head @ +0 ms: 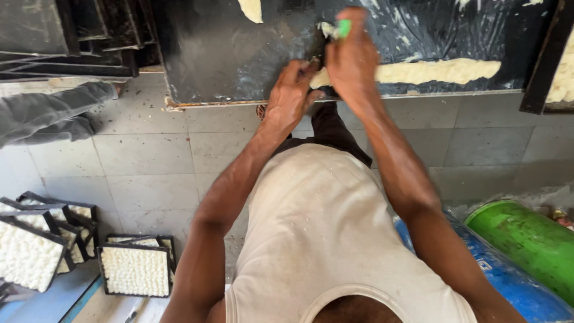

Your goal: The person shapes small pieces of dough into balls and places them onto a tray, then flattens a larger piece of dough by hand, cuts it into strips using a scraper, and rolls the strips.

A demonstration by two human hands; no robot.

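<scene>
Where hands (323, 75) meet, seemingly dough (436, 72).

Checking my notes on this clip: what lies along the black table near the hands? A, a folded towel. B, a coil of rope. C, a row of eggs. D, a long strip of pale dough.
D: a long strip of pale dough stretches along the black table, from the right hand and left hand toward the table's far end.

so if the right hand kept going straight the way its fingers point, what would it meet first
The right hand grips a small green tool and points away from the body across the black tabletop. The first thing ahead looks like a small pale dough scrap at the fingertips, then bare tabletop; depth is unclear.
</scene>
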